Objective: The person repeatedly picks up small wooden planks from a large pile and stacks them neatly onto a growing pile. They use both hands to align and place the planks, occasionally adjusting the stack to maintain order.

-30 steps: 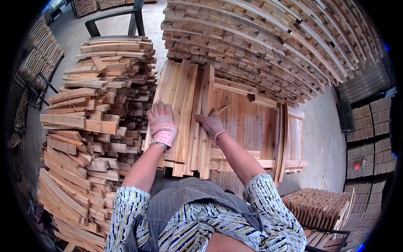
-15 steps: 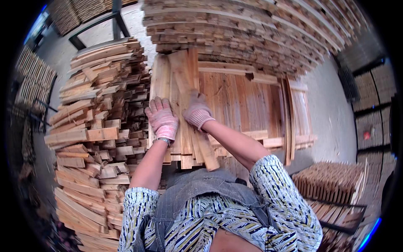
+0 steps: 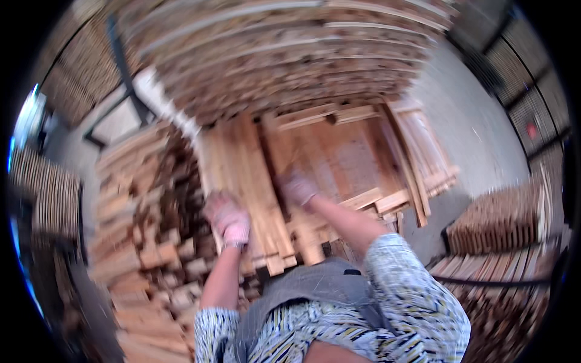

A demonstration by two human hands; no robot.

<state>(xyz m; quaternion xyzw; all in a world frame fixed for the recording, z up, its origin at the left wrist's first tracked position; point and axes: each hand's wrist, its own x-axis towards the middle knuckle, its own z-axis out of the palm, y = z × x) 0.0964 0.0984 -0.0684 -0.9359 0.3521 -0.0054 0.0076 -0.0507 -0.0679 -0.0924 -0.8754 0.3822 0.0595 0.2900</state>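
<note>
Several light wooden boards (image 3: pixel 245 175) lie side by side in a row, their near ends uneven. My left hand (image 3: pixel 228 221), in a pinkish knit work glove, rests on the left boards with its fingers stretched forward. In a matching glove, my right hand (image 3: pixel 299 190) is just past the right edge of the row, low over the reddish-brown boards (image 3: pixel 351 154) beside it. Motion smears its fingers, and I cannot make out a board in them. A short board end (image 3: pixel 310 247) sticks out toward me below the right hand.
A tall stack of boards (image 3: pixel 284 54) stands at the far side. Loose wood pieces (image 3: pixel 142 254) are piled on the left. Narrow strips (image 3: pixel 407 163) lie along the right side of the work surface. At the right stands a bundle of upright slats (image 3: pixel 496 215).
The slanted board under my right hand now lies straight in the row or is out of sight. My right hand has moved right, off the row. The whole view has turned and shifted.
</note>
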